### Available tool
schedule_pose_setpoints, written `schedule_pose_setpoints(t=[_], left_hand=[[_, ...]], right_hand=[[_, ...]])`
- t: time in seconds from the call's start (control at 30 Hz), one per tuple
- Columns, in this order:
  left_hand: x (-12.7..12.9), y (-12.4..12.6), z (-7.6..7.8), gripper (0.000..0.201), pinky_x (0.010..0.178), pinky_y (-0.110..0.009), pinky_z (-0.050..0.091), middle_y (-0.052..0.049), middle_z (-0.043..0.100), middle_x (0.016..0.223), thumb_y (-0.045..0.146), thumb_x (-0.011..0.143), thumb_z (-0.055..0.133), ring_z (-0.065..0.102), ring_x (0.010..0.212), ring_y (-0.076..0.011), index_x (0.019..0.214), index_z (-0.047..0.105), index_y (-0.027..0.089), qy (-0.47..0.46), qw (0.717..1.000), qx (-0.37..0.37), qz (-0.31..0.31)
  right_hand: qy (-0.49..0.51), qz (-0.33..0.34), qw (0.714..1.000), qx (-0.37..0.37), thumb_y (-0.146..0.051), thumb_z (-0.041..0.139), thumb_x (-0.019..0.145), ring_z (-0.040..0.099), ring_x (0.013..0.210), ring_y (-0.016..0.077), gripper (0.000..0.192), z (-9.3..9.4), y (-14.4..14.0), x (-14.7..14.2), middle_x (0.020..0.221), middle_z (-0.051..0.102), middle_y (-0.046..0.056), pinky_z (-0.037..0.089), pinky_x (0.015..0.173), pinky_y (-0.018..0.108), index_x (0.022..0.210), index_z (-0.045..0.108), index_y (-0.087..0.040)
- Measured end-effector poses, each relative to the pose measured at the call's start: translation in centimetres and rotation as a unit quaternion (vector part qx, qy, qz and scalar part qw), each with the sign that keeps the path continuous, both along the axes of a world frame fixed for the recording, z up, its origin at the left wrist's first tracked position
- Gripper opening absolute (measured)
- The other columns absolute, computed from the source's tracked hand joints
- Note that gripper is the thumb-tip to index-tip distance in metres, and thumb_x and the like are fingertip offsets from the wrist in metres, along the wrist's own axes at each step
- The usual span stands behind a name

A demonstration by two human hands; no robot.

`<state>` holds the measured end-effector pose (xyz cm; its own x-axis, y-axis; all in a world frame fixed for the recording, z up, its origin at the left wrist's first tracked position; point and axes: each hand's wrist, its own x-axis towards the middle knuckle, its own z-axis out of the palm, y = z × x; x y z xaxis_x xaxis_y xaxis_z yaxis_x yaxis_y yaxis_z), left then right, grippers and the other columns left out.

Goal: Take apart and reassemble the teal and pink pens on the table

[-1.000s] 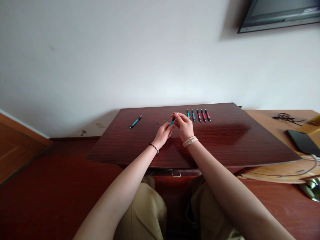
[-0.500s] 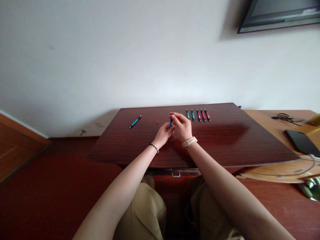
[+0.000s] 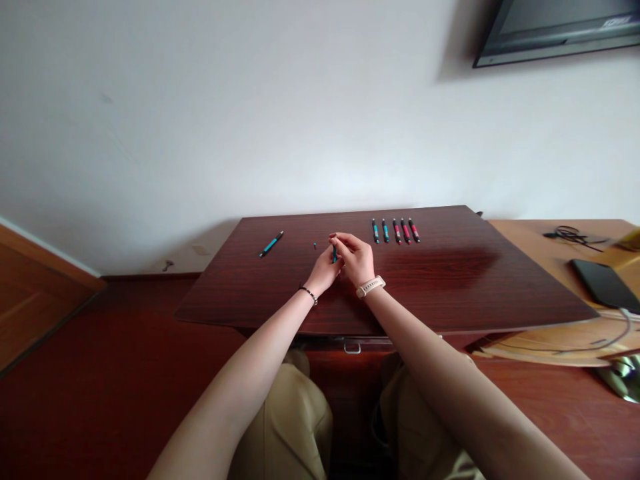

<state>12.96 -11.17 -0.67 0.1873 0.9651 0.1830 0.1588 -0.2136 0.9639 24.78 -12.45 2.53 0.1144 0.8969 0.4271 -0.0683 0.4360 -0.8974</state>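
Both hands meet over the middle of the surface (image 3: 450,287), the left hand (image 3: 324,270) and right hand (image 3: 356,259) fingers pinching one teal pen (image 3: 334,253), its long axis running roughly twelve to six o'clock.

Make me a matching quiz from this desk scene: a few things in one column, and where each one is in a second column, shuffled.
Things:
1. lone teal pen
2. row of five pens
3. black phone
4. held teal pen

Places:
A. on the lighter desk at far right
B. between the fingers of the left hand and right hand
C. lying alone on the dark board, left of the hands
D. side by side near the board's back edge, right of the hands

Pairs: 1-C, 2-D, 3-A, 4-B
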Motion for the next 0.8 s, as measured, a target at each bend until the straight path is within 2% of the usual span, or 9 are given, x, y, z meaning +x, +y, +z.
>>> schedule_pose_setpoints(t=[0.1, 0.23, 0.37, 0.47, 0.53, 0.63, 0.7, 0.8], left_hand=[[-0.1, 0.1, 0.1, 0.028, 0.059, -0.026, 0.041, -0.006, 0.071, 0.081, 0.044, 0.099, 0.061, 0.059, 0.063, -0.0165, 0.104, 0.068, 0.017, 0.038, 0.999, 0.018, 0.0], [-0.2, -0.1, 0.4, 0.025, 0.07, -0.029, 0.047, -0.009, 0.074, 0.091, 0.038, 0.098, 0.061, 0.066, 0.081, -0.0218, 0.106, 0.07, 0.016, 0.048, 0.996, 0.069, -0.006], [-0.2, -0.1, 0.2, 0.024, 0.068, -0.028, 0.045, -0.004, 0.071, 0.085, 0.039, 0.098, 0.063, 0.061, 0.072, -0.0185, 0.107, 0.067, 0.017, 0.091, 0.993, 0.072, 0.001], [-0.5, -0.1, 0.2, 0.016, 0.074, -0.029, 0.048, -0.004, 0.071, 0.091, 0.031, 0.097, 0.064, 0.061, 0.076, -0.0182, 0.107, 0.066, 0.019, 0.143, 0.985, 0.096, 0.029], [-1.0, -0.2, 0.5, 0.015, 0.086, -0.034, 0.051, -0.007, 0.071, 0.101, 0.022, 0.096, 0.062, 0.064, 0.088, -0.0216, 0.11, 0.067, 0.019, 0.211, 0.964, 0.147, 0.068], [-2.1, -0.3, 0.9, 0.03, 0.111, -0.046, 0.045, -0.016, 0.067, 0.129, 0.02, 0.097, 0.06, 0.058, 0.125, -0.0319, 0.126, 0.068, 0.019, 0.342, 0.903, 0.226, 0.126], [-2.8, -0.2, 0.7, 0.043, 0.119, -0.055, 0.038, -0.02, 0.056, 0.152, 0.031, 0.101, 0.06, 0.045, 0.145, -0.0388, 0.142, 0.064, 0.02, 0.412, 0.869, 0.221, 0.162], [-3.6, 0.2, 0.0, 0.058, 0.124, -0.063, 0.03, -0.021, 0.038, 0.17, 0.049, 0.104, 0.055, 0.028, 0.159, -0.0447, 0.156, 0.056, 0.022, 0.475, 0.846, 0.16, 0.185]], right_hand=[[-0.022, -0.008, 1.0, 0.015, -0.054, 0.074, 0.092, 0.076, 0.107, 0.0264, 0.033, 0.3, -0.7, -0.7, 0.116, 0.082, 0.008, 0.06, 0.095, 0.037, 0.108, 0.083, -0.026], [-0.026, -0.018, 0.999, 0.032, -0.054, 0.072, 0.096, 0.076, 0.11, 0.0266, 0.032, 1.3, -1.7, -0.8, 0.119, 0.081, 0.008, 0.06, 0.097, 0.038, 0.109, 0.083, -0.027], [-0.003, -0.02, 0.999, 0.051, -0.053, 0.071, 0.097, 0.075, 0.109, 0.0262, 0.033, 2.1, -1.8, 0.0, 0.123, 0.08, 0.009, 0.061, 0.092, 0.038, 0.113, 0.081, -0.026], [0.014, -0.05, 0.997, 0.051, -0.055, 0.069, 0.097, 0.074, 0.111, 0.0265, 0.036, 2.2, -1.4, 0.9, 0.123, 0.079, 0.011, 0.059, 0.097, 0.039, 0.114, 0.08, -0.025], [0.021, -0.072, 0.996, 0.038, -0.057, 0.068, 0.096, 0.073, 0.112, 0.0267, 0.04, 2.1, -0.9, 1.3, 0.122, 0.079, 0.011, 0.058, 0.099, 0.04, 0.116, 0.079, -0.024], [0.029, -0.101, 0.994, 0.027, -0.061, 0.066, 0.096, 0.073, 0.11, 0.026, 0.046, 1.7, 0.0, 1.8, 0.122, 0.079, 0.012, 0.058, 0.097, 0.039, 0.117, 0.078, -0.022], [0.033, -0.114, 0.993, 0.023, -0.063, 0.063, 0.096, 0.073, 0.108, 0.0254, 0.049, 1.3, 0.5, 1.9, 0.121, 0.079, 0.013, 0.058, 0.094, 0.038, 0.119, 0.078, -0.022], [0.035, -0.118, 0.992, 0.012, -0.064, 0.061, 0.096, 0.073, 0.106, 0.025, 0.052, 0.8, 1.0, 1.8, 0.117, 0.079, 0.013, 0.058, 0.09, 0.036, 0.119, 0.078, -0.021]])
